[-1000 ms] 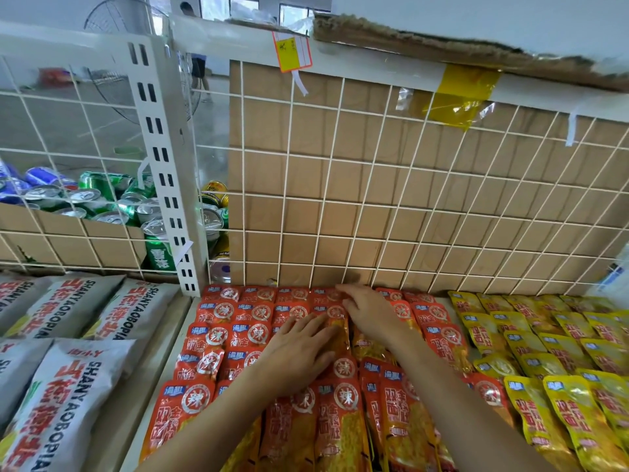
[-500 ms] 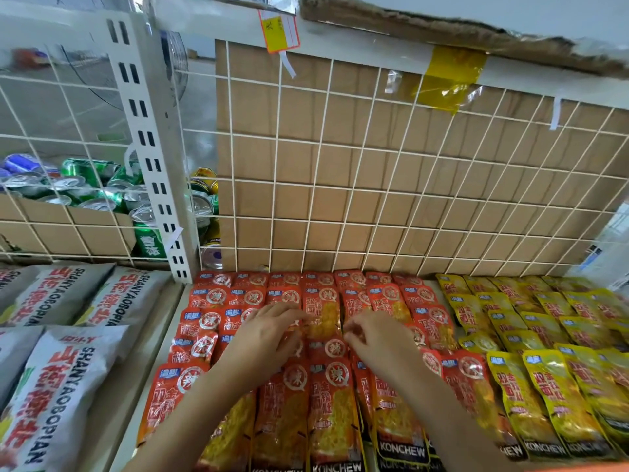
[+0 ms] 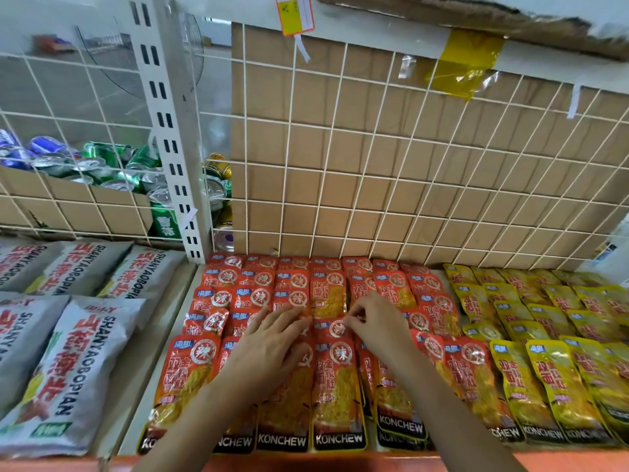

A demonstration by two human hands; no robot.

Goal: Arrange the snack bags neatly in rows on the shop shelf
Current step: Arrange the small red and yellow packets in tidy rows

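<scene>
Hands first: a second ago the right hand (image 3: pixel 377 327) was way up at the back row, fingertips almost at the wire grid (image 3: pixel 374 172), and now it's come back to the middle of the red snack bags (image 3: pixel 337 386). Its fingers are curled and it looks to be pinching the top edge of one bag in the centre column (can't really see the thumb, so that's my read). The left hand (image 3: pixel 272 345) has barely moved. It lies flat with fingers straight, pressing on the red bags just left of that one and holding nothing.

So the back rows look squared up against the grid, and the work has shifted forward to the middle rows, where a couple of bags on the left side of the red block sit a bit crooked. The red ones fill the centre of the shelf (image 3: pixel 160 356) in overlapping rows, with the yellow snack bags (image 3: pixel 544 386) right beside them looking tidy already. I'd say mostly done, just stragglers left to nudge straight.
</scene>
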